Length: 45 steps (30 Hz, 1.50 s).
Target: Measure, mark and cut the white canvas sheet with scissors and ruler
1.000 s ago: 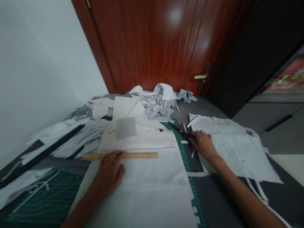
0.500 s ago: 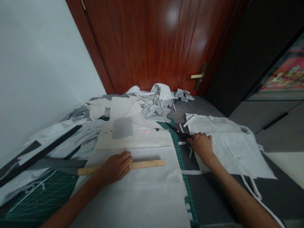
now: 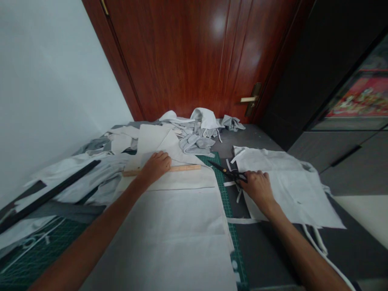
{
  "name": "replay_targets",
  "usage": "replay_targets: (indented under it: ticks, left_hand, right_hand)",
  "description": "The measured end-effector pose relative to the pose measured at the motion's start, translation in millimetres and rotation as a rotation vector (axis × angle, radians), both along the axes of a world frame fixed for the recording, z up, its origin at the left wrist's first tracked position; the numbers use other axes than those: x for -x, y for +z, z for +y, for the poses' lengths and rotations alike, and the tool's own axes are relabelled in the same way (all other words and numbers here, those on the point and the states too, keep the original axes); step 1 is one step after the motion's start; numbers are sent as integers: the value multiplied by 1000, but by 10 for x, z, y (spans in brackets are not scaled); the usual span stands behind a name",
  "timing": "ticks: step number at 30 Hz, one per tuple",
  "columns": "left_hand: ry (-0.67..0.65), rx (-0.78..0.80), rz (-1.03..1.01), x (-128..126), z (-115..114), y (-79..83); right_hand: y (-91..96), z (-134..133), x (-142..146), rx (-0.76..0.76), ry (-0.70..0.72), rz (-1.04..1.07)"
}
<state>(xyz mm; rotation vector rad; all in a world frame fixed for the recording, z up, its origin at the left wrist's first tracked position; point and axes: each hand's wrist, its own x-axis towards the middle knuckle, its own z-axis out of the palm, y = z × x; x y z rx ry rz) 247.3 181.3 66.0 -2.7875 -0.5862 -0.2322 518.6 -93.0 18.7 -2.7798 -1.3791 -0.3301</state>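
Left hand (image 3: 156, 167) + ruler (image 3: 186, 167): moved forward | right hand (image 3: 258, 185): scissors (image 3: 232, 173) | cabinet (image 3: 300, 97): red item (image 3: 357, 95)

Open lane: white cloth (image 3: 182, 238), flat between the forearms (image 3: 100, 226). Farther up, left hand (image 3: 155, 169) and ruler (image 3: 186, 168) block the way; rag heap (image 3: 197, 143) behind. Right edge: scissors (image 3: 224, 170), right hand (image 3: 260, 186), loose strips (image 3: 229, 183). Left: black bar (image 3: 51, 195) over piled fabric (image 3: 110, 173).

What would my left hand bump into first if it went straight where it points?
Your left hand would probably bump the crumpled grey cloth first, though depth is unclear.
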Motion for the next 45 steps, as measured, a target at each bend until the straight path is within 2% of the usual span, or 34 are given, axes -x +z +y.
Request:
replay_targets:
  ticks: [3,6,8,11,15,18,20,23,28,32,34,38,45]
  left_hand:
    - [-23,40,-51,-138,-318,-211]
    - [-204,201,-113,-296,-765,-388]
    - [-271,243,-93,-412,-1000,-461]
    - [-275,264,-69,-563,-1153,-526]
    - [-337,408,-133,-653,-1083,-615]
    - [-400,585,-234,-665,-976,-693]
    - [-430,671,-283,-671,-917,-733]
    - [-460,759,-324,-682,-855,-761]
    - [-446,883,-347,-678,-811,-747]
    - [-434,990,-349,-689,-818,-720]
    - [-432,1040,-351,-704,-819,-707]
    - [-430,1117,-320,-727,-782,-693]
    - [-504,1147,-290,-714,-710,-689]
  right_hand:
    - [1,-26,-45,37,24,-14]
    - [3,-19,-52,47,35,-15]
    - [2,0,-33,44,27,-14]
    - [-12,30,-15,44,-13,9]
    - [-43,19,-137,17,-95,95]
    - [-72,-7,-329,-64,-148,196]
    - [-98,-7,-456,-133,-133,250]
    - [-137,25,-602,-198,5,275]
    - [-106,15,-755,-247,395,294]
    - [35,-166,-875,-121,582,483]
    - [114,-291,-924,-46,582,556]
    - [238,-488,-945,52,486,569]
    - [287,-537,-867,135,409,591]
